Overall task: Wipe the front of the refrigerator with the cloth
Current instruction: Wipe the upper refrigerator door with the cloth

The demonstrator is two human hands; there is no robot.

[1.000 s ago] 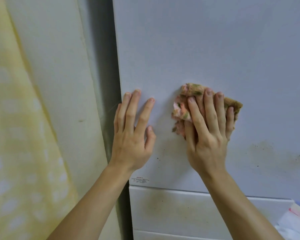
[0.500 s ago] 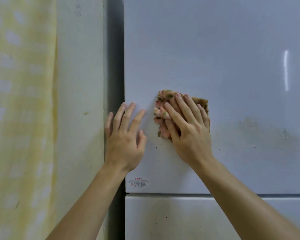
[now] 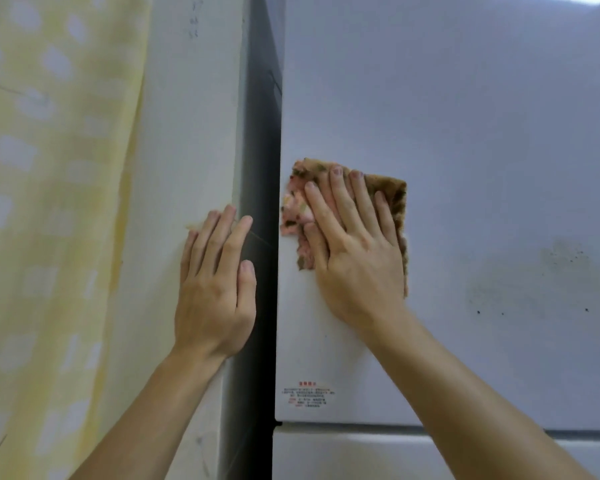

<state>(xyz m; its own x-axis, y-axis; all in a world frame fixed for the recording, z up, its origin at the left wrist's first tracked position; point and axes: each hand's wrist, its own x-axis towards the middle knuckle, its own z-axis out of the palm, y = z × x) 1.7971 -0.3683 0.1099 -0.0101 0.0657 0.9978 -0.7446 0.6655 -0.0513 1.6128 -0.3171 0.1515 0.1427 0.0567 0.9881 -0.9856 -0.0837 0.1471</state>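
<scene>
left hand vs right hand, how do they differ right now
The right hand presses the cloth flat on the refrigerator door; the left hand holds nothing. The right hand is on the door, the left hand off it, over the wall edge beside it. Both have straight fingers pointing up.

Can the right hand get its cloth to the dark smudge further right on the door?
Probably yes: the right hand presses the cloth flat on the door; only bare door lies between it and the smudge.

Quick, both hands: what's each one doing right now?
Left hand: open, fingers straight, holding nothing.
Right hand: open, flat, pressing the cloth on the fridge door.
</scene>
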